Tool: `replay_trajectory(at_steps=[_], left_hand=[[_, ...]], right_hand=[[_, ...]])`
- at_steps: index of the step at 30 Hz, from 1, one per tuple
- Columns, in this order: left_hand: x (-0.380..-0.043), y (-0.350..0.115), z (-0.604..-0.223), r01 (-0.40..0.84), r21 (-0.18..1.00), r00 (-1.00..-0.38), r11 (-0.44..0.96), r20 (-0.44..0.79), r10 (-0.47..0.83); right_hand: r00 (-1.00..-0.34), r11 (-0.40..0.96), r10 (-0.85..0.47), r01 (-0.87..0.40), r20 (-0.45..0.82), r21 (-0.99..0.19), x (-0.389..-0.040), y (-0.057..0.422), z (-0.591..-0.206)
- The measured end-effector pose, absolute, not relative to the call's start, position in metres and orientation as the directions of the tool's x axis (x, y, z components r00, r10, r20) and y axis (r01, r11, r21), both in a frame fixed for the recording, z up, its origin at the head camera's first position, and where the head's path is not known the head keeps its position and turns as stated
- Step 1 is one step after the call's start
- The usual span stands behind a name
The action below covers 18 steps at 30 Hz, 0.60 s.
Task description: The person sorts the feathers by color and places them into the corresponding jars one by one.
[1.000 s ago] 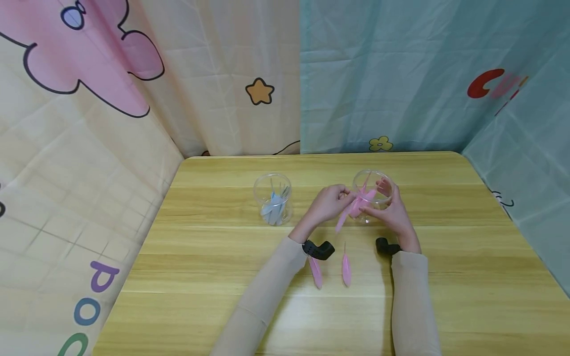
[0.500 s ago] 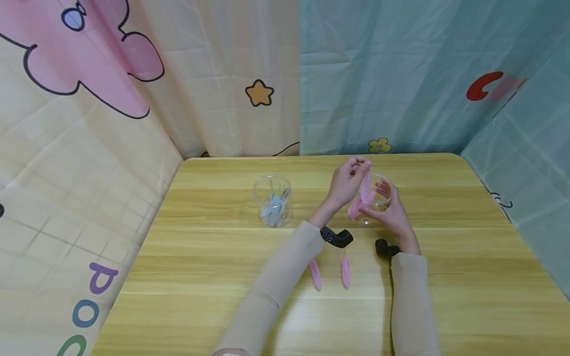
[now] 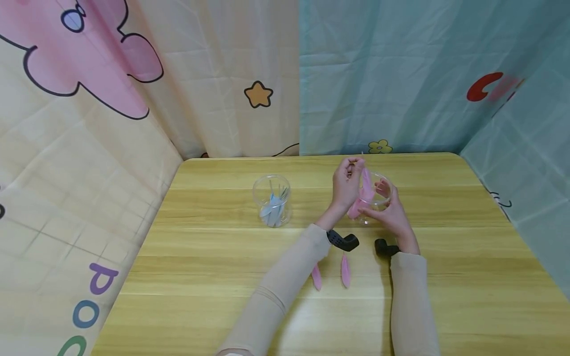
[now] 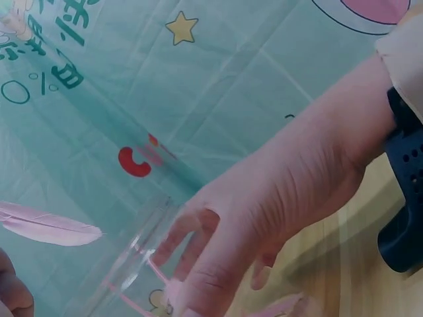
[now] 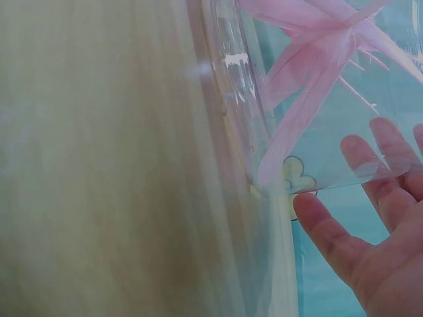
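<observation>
My right hand [image 3: 394, 212] grips a clear plastic cup [image 3: 376, 202], thumb and fingers on opposite sides. Several pink feathers [image 5: 310, 86] show inside the cup in the right wrist view. Over its mouth, my left hand [image 3: 347, 180] pinches another pink feather [image 3: 367, 183], tip hanging downward. In the left wrist view this feather [image 4: 53, 226] lies beside the partly visible fingers of that hand at the lower left edge. Two pink feathers lie on the table, one [image 3: 345, 272] in plain sight and one [image 3: 316, 278] partly hidden by the left sleeve.
A second clear cup [image 3: 287, 202] stands to the left on the wooden table [image 3: 200, 257]. It holds several pale blue feathers [image 3: 272, 213]. Printed curtains [image 3: 213, 69] hang behind and beside the table. Each wrist wears a black camera mount.
My left hand has risen from beside the cup to above its rim, raising the feather over the mouth and then bringing it slightly lower. The right hand and cup stay put.
</observation>
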<state>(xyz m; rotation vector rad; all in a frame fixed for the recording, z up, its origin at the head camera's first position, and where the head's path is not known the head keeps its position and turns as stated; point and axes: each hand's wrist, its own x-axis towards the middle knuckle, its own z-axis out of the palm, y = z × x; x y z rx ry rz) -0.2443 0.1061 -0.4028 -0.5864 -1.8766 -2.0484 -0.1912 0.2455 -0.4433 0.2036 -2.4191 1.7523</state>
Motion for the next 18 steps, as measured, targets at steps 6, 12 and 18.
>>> replay_trajectory(at_steps=[6, 12, 18], left_hand=[[-0.247, 0.106, -0.403, 0.465, 0.874, -0.88, -0.138, 0.474, 0.036], [-0.244, 0.1, -0.422, 0.431, 0.902, -0.896, -0.015, 0.43, 0.113], [-0.236, 0.085, -0.442, 0.447, 0.894, -0.891, 0.022, 0.443, 0.103]], right_hand=[[-0.977, 0.302, -0.029, -0.209, 0.21, -0.93, -0.193, 0.246, -0.446], [-0.979, 0.301, -0.025, -0.202, 0.204, -0.932, -0.197, 0.25, -0.455], [-0.978, 0.318, -0.021, -0.202, 0.206, -0.926, -0.208, 0.258, -0.472]])
